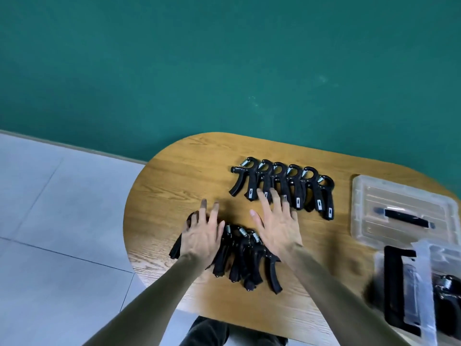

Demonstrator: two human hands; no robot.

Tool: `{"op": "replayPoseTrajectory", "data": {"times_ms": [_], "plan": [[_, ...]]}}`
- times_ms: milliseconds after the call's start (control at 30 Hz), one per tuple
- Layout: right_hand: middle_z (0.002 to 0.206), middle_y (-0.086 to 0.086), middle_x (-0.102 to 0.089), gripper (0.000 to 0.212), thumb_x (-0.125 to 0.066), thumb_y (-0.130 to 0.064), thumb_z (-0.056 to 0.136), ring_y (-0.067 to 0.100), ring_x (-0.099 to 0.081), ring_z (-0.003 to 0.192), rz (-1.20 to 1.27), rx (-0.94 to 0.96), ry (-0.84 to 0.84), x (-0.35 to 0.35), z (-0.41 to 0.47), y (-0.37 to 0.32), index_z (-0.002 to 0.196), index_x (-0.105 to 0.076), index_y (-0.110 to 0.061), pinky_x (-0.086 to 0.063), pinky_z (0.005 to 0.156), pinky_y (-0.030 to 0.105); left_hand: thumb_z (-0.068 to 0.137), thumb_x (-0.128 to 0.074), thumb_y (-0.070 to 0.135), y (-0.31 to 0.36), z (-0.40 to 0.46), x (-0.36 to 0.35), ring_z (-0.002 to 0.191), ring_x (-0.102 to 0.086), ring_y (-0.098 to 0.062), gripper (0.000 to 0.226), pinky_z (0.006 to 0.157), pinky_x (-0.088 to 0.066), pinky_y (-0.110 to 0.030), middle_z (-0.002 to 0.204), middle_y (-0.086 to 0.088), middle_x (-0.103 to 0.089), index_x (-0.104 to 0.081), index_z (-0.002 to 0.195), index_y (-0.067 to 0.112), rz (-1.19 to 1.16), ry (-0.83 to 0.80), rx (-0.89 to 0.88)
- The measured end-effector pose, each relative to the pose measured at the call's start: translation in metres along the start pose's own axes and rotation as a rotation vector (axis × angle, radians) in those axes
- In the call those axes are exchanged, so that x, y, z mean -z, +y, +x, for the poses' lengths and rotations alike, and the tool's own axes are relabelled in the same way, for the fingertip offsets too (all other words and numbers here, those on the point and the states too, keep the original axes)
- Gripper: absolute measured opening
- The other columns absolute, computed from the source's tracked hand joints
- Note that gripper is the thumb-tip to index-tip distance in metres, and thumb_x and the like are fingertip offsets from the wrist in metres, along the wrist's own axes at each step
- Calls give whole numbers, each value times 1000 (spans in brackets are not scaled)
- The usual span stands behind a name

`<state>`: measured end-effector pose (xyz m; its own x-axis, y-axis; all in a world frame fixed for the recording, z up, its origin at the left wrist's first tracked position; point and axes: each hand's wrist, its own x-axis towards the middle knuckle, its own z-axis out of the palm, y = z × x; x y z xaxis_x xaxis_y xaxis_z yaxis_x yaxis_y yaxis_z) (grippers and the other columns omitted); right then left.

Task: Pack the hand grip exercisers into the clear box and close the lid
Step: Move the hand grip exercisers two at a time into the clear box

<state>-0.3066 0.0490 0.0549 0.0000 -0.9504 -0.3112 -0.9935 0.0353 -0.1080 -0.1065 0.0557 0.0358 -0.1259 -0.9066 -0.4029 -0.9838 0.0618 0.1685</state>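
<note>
1. Black plastic grippers with silver springs lie on the table (pixel 174 171) in two groups: a neat far row (pixel 284 188) of six, and a near pile (pixel 244 255).
2. The left hand (pixel 202 236), fingers spread, rests on the pile's left end.
3. The right hand (pixel 277 221) is spread flat between row and pile, holding nothing.
4. The clear lid (pixel 401 213) lies at right; the box (pixel 424 283), blurred, sits nearer.

A single wide-angle head camera looked steeply down and forward from above the person. It sat close over the rounded light-wood tabletop (pixel 174 176), whose far edge met a teal wall (pixel 224 58) beyond both hands. Grey floor tiles (pixel 50 196) lay to the left, and the right edge was blurred.
</note>
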Motion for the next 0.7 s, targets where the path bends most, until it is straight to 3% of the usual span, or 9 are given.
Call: {"op": "replayPoseTrajectory", "data": {"times_ms": [267,367,533,700], "plan": [[164,15,-14,68,-16,-57,101,36,-19,150,-11,39,19,-34,58,-24,159,-6,-23,-31,116,56,105,-9,52,-44,23,-44,153,-16,-27,62,122,-19,-51,168,-7,14,10,159,29,3,-6,53],[165,15,-10,68,-19,-57,101,36,-12,152,-1,67,30,-49,81,-33,158,-7,-22,-23,120,58,102,-11,59,-55,24,-67,154,-11,-29,66,123,-14,-56,168,-6,11,1,161,31,-51,31,51],[167,14,2,68,-22,-55,103,36,4,153,-9,71,74,-71,114,-45,159,-4,-21,-7,122,58,100,-11,66,-56,29,-94,154,-11,-32,69,121,-21,-56,169,-5,9,-2,160,34,-158,71,37],[167,15,2,69,-28,-54,101,39,5,153,-50,19,119,-78,144,-43,159,-7,-22,-13,121,61,99,-9,70,-59,29,-99,155,-2,-30,73,122,-17,-56,168,-2,19,9,160,34,-217,89,53]]}}
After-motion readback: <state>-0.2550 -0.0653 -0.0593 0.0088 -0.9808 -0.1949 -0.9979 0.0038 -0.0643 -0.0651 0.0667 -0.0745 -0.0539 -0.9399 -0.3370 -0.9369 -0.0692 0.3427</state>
